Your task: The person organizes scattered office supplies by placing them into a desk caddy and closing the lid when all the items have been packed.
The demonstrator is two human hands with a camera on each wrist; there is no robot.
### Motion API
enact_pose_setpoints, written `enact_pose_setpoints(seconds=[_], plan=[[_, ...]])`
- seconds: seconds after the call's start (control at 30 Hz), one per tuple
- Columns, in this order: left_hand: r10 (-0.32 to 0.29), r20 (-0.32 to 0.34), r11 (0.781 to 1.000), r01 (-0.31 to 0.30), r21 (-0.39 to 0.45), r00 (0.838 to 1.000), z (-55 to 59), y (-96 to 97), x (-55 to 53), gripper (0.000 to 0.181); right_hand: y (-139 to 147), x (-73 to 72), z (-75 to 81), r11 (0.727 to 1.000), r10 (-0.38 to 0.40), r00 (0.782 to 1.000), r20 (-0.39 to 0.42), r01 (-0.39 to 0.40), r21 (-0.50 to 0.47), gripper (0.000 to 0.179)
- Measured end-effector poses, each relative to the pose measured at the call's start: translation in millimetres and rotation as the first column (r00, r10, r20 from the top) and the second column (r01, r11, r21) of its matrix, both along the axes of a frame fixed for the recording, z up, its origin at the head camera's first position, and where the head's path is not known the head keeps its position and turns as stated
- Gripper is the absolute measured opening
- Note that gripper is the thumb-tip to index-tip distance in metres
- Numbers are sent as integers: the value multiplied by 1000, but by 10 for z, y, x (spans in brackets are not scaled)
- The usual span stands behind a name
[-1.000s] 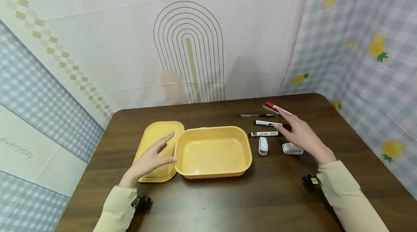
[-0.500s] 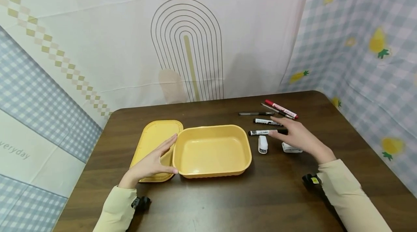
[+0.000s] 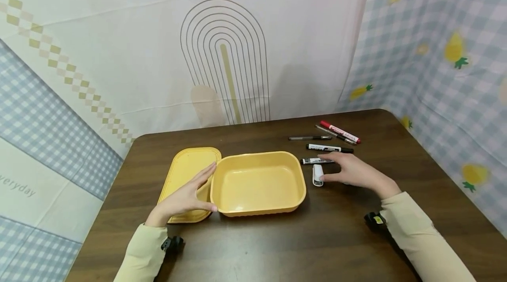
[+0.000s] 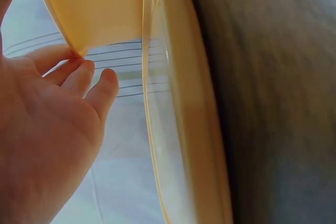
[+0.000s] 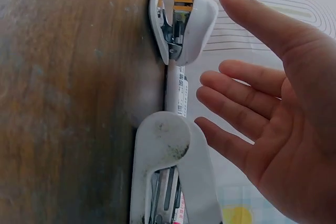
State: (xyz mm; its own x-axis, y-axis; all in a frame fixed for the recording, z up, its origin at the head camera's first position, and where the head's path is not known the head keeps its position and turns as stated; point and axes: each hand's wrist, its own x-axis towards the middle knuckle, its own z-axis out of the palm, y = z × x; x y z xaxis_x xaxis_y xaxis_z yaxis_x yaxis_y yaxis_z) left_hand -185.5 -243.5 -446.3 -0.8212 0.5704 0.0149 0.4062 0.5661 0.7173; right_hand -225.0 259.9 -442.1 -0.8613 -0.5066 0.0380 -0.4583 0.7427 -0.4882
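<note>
My left hand [image 3: 180, 200] has its thumb and straight fingers at the left side of a yellow plastic box [image 3: 257, 187]. In the left wrist view the fingertips touch the rim of that box [image 4: 105, 9]. My right hand [image 3: 352, 172] hovers over a small white stapler [image 3: 317, 174], fingers spread and thumb beside it. Seen from the right wrist, a gap shows between the hand and this stapler [image 5: 202, 27]. A second white stapler [image 5: 160, 135] stands nearer that camera; in the head view the hand hides nearly all of it. Both hands hold nothing.
A yellow lid [image 3: 190, 163] lies left of the box, partly under the left hand. Behind the right hand are a black-and-white marker [image 3: 310, 161], another such marker [image 3: 325, 147], a black pen [image 3: 303, 138], a second pen [image 3: 325, 130] and a red marker [image 3: 344, 133].
My right hand has come back from over the markers and moved left to the nearer stapler. My left hand has closed the small distance to the box's side. The objects stay in place.
</note>
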Motion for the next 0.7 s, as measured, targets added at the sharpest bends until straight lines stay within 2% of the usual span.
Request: enact_pose_setpoints(seconds=[0.4, 0.7], plan=[[-4, 30, 1000, 4, -7, 1000, -6, 17, -13, 121, -130, -55, -85, 998, 59, 998, -3, -59, 22, 63], [-5, 40, 1000, 5, -4, 999, -19, 17, -42, 121, -160, -75, -94, 996, 70, 997, 44, -73, 57, 72]])
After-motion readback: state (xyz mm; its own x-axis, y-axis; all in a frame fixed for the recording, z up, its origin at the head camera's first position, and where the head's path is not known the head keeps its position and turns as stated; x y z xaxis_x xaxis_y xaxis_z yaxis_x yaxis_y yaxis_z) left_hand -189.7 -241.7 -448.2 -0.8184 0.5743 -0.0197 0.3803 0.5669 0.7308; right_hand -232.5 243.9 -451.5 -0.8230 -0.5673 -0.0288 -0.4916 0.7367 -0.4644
